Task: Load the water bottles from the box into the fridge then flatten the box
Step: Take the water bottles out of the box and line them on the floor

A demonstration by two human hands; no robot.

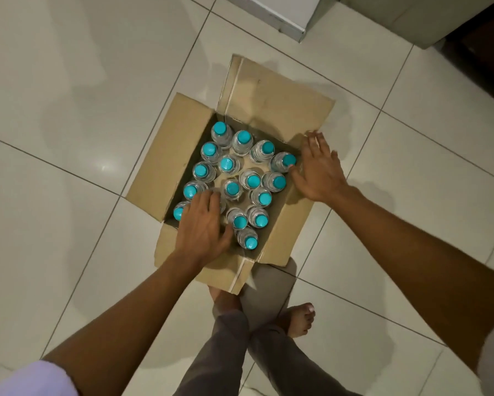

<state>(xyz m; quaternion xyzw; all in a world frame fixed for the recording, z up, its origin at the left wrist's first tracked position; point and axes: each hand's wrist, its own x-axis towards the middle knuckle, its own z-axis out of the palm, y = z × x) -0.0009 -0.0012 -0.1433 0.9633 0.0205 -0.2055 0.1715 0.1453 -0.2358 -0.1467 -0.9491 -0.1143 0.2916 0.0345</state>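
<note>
We see the bottles (232, 178) standing capped in the open box (165, 155) on the floor (68, 110), our left hand (204, 224) spread flat over the nearest ones, our right hand (317, 170) spread wide on the box's right flap beside them.

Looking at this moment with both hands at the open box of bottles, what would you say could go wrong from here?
1. The bottles stand loosely, with gaps between them; the left hand reaching among them could tip neighbours over.
2. The box sits right against the person's bare feet, so a dropped bottle might land on toes.
3. The right hand presses the right flap outward; if released, it may swing back over the bottles.
</note>
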